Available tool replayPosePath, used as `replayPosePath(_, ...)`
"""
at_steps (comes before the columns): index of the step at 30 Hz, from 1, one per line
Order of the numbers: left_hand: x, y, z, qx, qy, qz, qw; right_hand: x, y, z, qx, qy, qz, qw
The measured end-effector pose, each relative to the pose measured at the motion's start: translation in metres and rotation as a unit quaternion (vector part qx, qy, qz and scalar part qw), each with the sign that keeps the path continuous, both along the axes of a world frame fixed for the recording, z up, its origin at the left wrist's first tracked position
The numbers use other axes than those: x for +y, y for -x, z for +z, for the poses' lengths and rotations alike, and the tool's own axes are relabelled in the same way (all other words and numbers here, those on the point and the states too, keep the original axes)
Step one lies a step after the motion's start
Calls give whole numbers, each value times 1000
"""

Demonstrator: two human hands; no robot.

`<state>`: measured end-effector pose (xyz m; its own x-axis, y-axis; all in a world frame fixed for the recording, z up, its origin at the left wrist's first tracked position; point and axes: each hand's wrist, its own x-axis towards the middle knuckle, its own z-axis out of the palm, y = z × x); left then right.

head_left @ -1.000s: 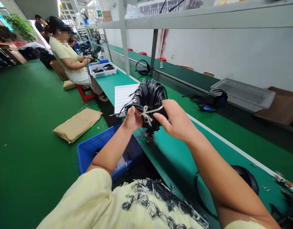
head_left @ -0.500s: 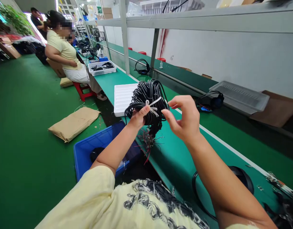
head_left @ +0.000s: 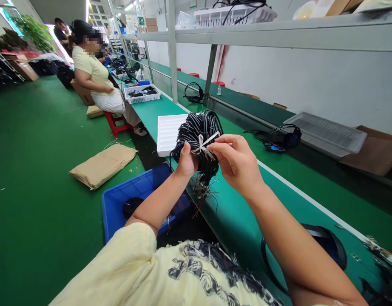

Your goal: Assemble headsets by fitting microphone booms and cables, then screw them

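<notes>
A thick bundle of black cables (head_left: 196,129) is held up over the bench edge by my left hand (head_left: 187,162), whose thumb lies on its near side. A white tie (head_left: 201,145) is knotted in a bow around the bundle's middle. My right hand (head_left: 236,159) has its fingertips pinched at the tie's right side, on what looks like a loose end. Thin bare wire ends (head_left: 202,189), some of them red, hang below the bundle.
A white ribbed tray (head_left: 166,134) lies behind the bundle on the green bench. Below left stands a blue bin (head_left: 111,212); a brown paper package (head_left: 103,165) is on the floor. A seated person (head_left: 94,70) is further along. Black headphones (head_left: 326,242) lie at right.
My right hand has moved left from beside the bundle, and its fingers have closed at the white tie. My left hand still grips the bundle.
</notes>
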<state>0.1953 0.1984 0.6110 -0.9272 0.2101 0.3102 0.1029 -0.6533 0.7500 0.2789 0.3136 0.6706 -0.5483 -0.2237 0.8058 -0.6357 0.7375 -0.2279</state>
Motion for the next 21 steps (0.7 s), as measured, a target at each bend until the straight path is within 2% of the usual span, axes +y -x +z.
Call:
replayPosePath(3, 0, -3, -1, 2, -26, -21, 999, 0, -1, 0, 10, -18, -16, 1000)
replayPosePath(8, 1, -13, 1, -21, -58, -1, 998, -4, 1, -4, 84, -90, -69, 990)
replayPosePath(10, 2, -17, 3, -41, -58, -12, 997, -8, 0, -3, 96, -104, -93, 986)
replayPosePath(15, 0, -13, 20, -36, -110, -15, 993, -20, -19, 2, 4, -87, -168, 982)
replayPosePath(17, -4, -6, 29, -22, -127, -12, 992, -24, -34, 1, -58, -115, -141, 982)
replayPosePath(21, -17, 5, 38, -13, -118, 6, 993, -25, -63, -10, -183, -155, -23, 971)
